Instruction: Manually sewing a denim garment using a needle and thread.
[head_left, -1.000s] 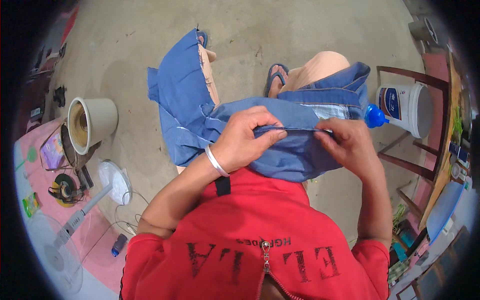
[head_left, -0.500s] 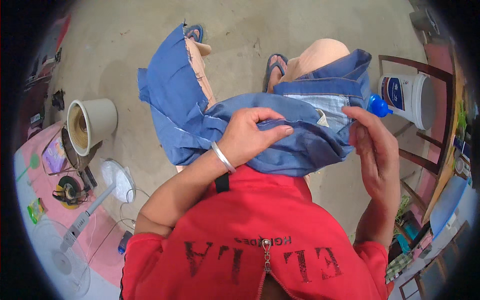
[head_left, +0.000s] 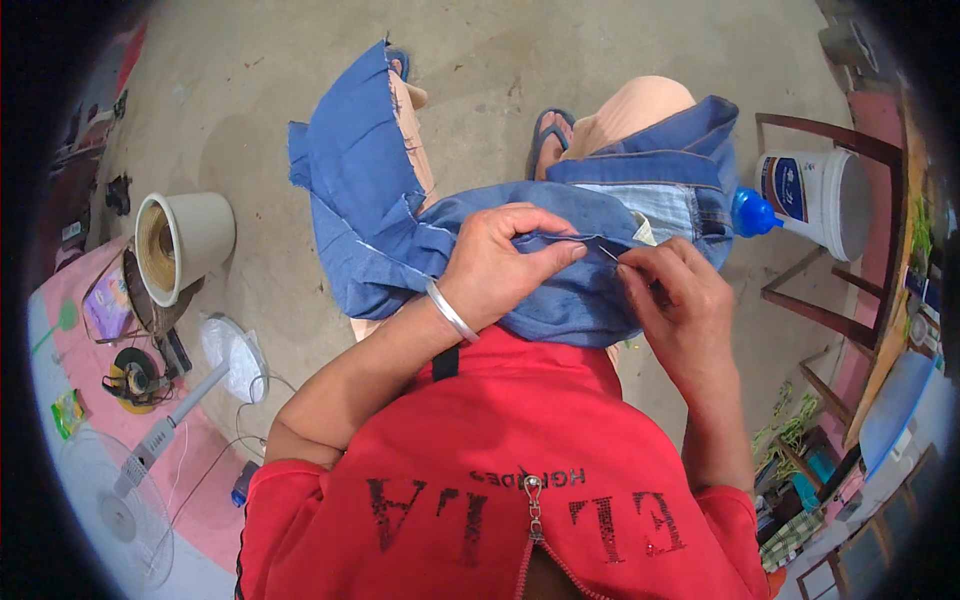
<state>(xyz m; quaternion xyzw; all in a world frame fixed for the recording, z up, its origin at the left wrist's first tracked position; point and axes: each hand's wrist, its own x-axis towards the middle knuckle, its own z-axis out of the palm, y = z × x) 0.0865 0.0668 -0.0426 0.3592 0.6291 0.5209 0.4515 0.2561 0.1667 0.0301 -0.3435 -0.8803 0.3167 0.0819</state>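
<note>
Blue denim cloth (head_left: 350, 170) with frayed cut edges lies over my lap and legs, with seamed denim pieces and a pale patch at the right. My left hand (head_left: 505, 250), a silver bangle on its wrist, pinches a folded edge of the denim between thumb and fingers. Just to its right, my right hand (head_left: 660, 290) grips a thin sewing needle (head_left: 608, 251) between thumb and forefinger, its point at that folded edge. Whether thread runs from the needle I cannot tell.
A cream bucket (head_left: 200, 245) and a fan (head_left: 110, 510) with cables are at left. At right are a white bucket (head_left: 805, 195), a blue plastic item (head_left: 752, 210), a wooden chair frame (head_left: 820, 315) and some greens (head_left: 790, 430). Sandalled feet (head_left: 550, 140) rest on the concrete floor.
My right hand moved right and up off the hem half a second ago, then came back left to it; the needle now shows in its fingers. My left hand keeps its pinch.
</note>
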